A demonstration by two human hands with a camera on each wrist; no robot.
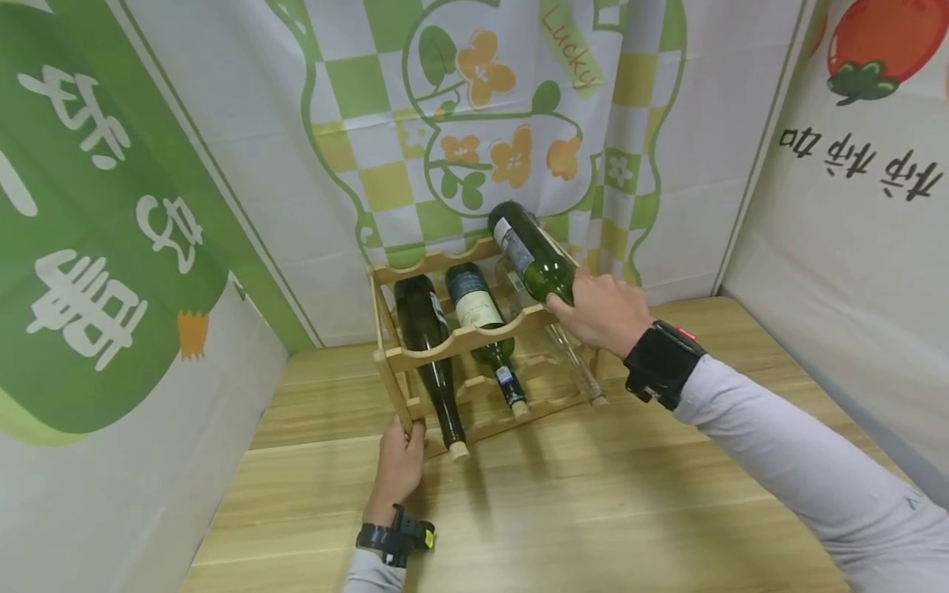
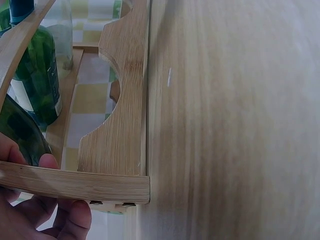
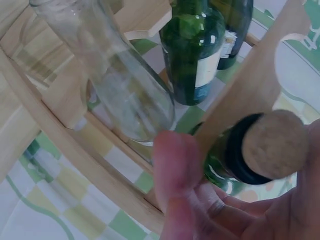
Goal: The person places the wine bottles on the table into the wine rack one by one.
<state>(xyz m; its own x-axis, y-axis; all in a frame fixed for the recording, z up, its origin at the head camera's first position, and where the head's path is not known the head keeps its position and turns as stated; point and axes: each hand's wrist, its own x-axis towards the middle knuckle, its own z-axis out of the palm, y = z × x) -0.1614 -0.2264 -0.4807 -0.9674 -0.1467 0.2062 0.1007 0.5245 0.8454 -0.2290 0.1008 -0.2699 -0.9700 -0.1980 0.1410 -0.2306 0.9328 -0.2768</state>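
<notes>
A wooden wine rack point(image 1: 390, 387) stands on the table, tilted bottles lying in its upper tier. My left hand point(image 1: 400, 465) grips the rack's front left post point(image 2: 110, 185), thumb and fingers on opposite sides. Over the rack's right part, my right hand point(image 1: 604, 309) holds a green wine bottle point(image 1: 526, 255) around the neck, its base toward the back. The cork point(image 3: 277, 145) of that bottle shows beside my thumb point(image 3: 177, 170). Below it lies a clear glass bottle point(image 3: 127, 90). A dark bottle point(image 1: 423, 317) rests at left, a labelled green bottle point(image 1: 474, 305) in the middle.
The wood-grain table point(image 1: 563, 511) extends in front of the rack. Behind hangs a green and white patterned curtain point(image 1: 356, 91). Printed cloth walls point(image 1: 838, 247) stand close on both sides.
</notes>
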